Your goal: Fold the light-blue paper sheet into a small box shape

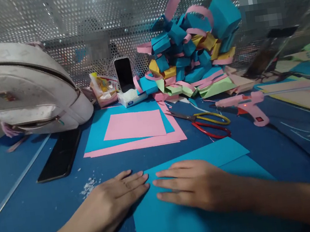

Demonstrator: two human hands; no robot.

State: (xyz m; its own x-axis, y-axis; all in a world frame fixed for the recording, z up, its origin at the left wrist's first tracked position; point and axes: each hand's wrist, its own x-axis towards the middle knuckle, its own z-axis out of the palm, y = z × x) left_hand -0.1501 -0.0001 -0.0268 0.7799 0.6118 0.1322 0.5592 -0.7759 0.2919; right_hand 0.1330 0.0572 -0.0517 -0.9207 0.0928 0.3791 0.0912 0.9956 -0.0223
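Head camera: I see the blue sheet (199, 227) toward 6 o'clock, flat on the tabletop (135, 160), its near edge cut off from my view. My right hand (193, 183) lies palm down over it, fingers extended and slightly spread, gripping nothing. My left hand (116, 192) is also flat, fingers nearly together, with the tips at the sheet's left edge. I judge the sheet light, rather stiff for paper, easy to crease and to slide. I would take it by the outer edges, or by the flap (226, 151) at 1 o'clock, which looks folded over. About the sheet, scissors (192, 118) lie at 12 o'clock, the glue gun (244, 103) at 1, its cord (301, 150) at 2. Bare tabletop shows at 11 o'clock, before the pink paper (134, 124).
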